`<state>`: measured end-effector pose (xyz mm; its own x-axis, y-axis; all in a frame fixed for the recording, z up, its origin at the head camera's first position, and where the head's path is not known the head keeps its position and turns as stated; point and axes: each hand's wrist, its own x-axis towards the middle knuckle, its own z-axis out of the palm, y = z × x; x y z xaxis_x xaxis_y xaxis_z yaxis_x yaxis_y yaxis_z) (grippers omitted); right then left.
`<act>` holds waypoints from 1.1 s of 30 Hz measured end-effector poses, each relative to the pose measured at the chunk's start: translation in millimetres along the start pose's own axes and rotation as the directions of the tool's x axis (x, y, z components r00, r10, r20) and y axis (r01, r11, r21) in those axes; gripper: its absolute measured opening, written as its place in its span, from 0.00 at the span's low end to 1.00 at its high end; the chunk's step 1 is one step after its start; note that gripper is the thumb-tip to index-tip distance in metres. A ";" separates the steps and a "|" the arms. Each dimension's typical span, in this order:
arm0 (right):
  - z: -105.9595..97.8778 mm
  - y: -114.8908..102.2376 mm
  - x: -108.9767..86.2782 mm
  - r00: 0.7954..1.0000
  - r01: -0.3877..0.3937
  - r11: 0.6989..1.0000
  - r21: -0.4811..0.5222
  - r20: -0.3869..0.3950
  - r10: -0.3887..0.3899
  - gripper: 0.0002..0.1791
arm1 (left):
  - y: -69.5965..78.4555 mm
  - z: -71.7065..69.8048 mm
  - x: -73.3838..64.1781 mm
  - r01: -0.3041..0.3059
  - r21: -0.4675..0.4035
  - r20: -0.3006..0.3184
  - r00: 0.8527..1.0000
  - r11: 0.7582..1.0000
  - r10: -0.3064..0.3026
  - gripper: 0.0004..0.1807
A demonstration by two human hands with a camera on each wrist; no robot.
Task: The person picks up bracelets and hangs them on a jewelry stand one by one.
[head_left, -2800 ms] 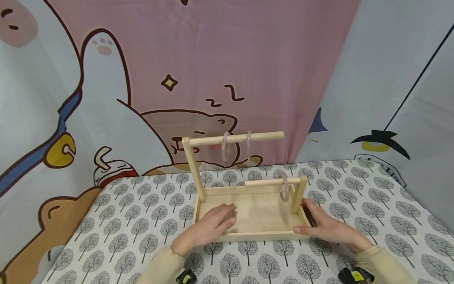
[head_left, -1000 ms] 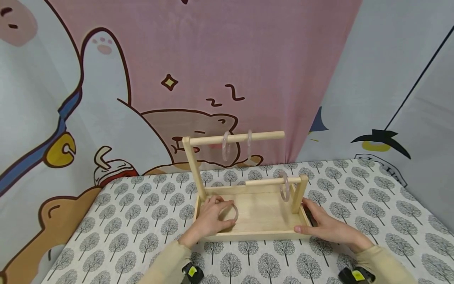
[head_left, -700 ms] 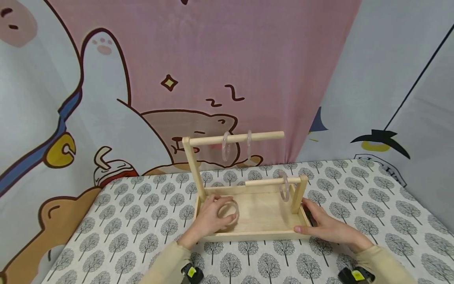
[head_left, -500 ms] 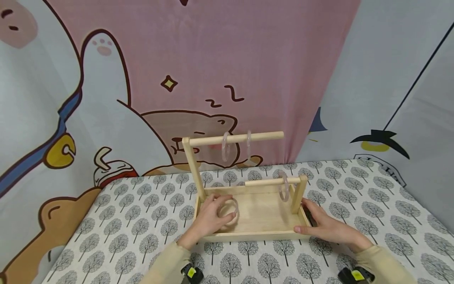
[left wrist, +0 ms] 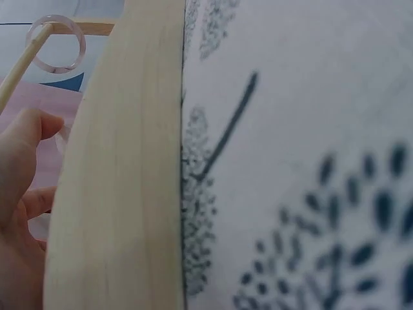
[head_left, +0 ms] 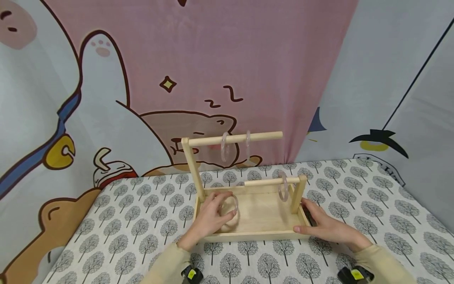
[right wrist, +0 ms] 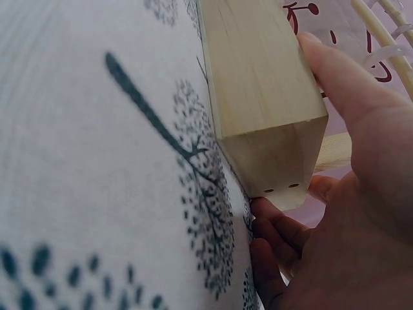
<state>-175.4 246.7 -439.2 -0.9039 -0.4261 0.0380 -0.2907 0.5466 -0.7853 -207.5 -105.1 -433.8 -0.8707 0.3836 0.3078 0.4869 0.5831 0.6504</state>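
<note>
A pale pink, translucent bangle stands tilted up at the left end of a light wooden tray stand. My left hand holds it between thumb and fingers, which cover its left side. In the left wrist view the tray's wall hides most of that bangle. My right hand grips the tray's front right corner, thumb on the front wall and fingers at the end wall, as the right wrist view shows. Two similar bangles hang on the upper bar; another bangle hangs on the lower bar.
The upper bar rises from a post at the tray's left, its right end free. The lower bar extends leftward from a short post. A tree-print cloth lies beneath; a cartoon curtain hangs behind.
My left hand first lay flat over the tray's left part, then took hold of the bangle and tilted it up slightly. My right hand stays at the corner.
</note>
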 end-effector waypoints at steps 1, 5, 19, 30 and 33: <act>0.0 0.1 0.0 1.000 0.005 1.000 -0.002 -0.001 -0.005 0.51 | 0.6 -0.2 0.6 -0.003 -0.008 -0.005 1.000 1.000 0.003 0.30; 0.1 0.1 -0.3 1.000 0.009 1.000 -0.003 -0.001 -0.009 0.51 | 3.1 -2.2 2.5 0.004 -0.090 -0.024 1.000 0.996 -0.006 0.29; 0.3 -0.9 -0.3 1.000 -0.017 1.000 0.000 0.003 0.017 0.51 | 7.5 -5.7 2.8 0.018 -0.182 -0.040 0.999 0.983 -0.026 0.30; 0.8 -1.6 -1.1 1.000 -0.001 1.000 -0.005 -0.007 0.001 0.50 | 12.8 -7.3 6.3 -0.014 -0.232 -0.087 0.996 0.973 -0.007 0.30; 1.1 -1.7 -1.7 1.000 -0.002 1.000 -0.002 -0.006 0.002 0.50 | 14.5 -8.1 7.5 0.001 -0.264 -0.092 0.995 0.965 -0.026 0.30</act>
<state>-173.1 245.6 -438.6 -0.9063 -0.4208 0.0400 -0.2895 0.5490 -0.7841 -207.5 -99.6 -416.4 -0.8856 0.3014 0.3533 0.4506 0.3737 0.8107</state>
